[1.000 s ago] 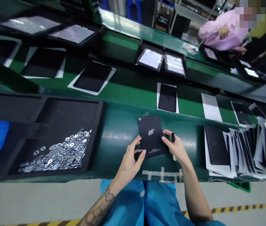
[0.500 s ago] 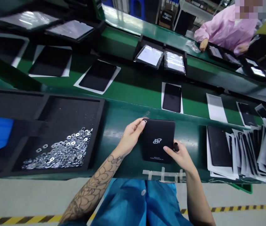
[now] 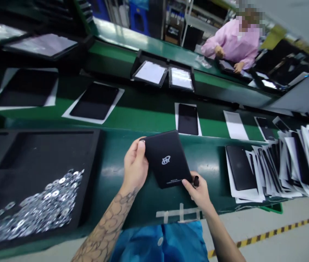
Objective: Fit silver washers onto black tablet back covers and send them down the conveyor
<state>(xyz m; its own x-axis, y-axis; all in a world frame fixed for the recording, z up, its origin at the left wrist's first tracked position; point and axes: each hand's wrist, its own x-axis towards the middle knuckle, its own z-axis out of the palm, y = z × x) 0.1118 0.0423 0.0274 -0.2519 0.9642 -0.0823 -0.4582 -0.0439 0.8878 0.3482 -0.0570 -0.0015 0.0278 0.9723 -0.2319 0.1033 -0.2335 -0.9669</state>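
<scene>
Between my two hands is a black tablet (image 3: 165, 162), its back turned up, with a silver logo in the middle and small print along the lower edge. My left hand (image 3: 136, 162) grips the upper left corner, the thumb lying on a small silvery spot there. My right hand (image 3: 198, 189) pinches the lower right corner between thumb and fingers. A short black cylindrical thing (image 3: 196, 181) also sticks up from the right hand's fingers; its kind I cannot make out. The tablet is tilted above the green workbench (image 3: 113, 182).
Left is a black tray (image 3: 53, 145) with many small metal rings (image 3: 42, 205). A pile of tablets and white sheets (image 3: 288, 163) stands right. Tablets on paper, one a black tablet (image 3: 96, 101), lie along the green belt (image 3: 143, 116). Across it works a person in pink (image 3: 233, 40).
The tablet has turned, its top edge now sloping up to the right, and both hands have shifted with it. My view has swung, so the surroundings sit differently. The co-worker's hands have moved.
</scene>
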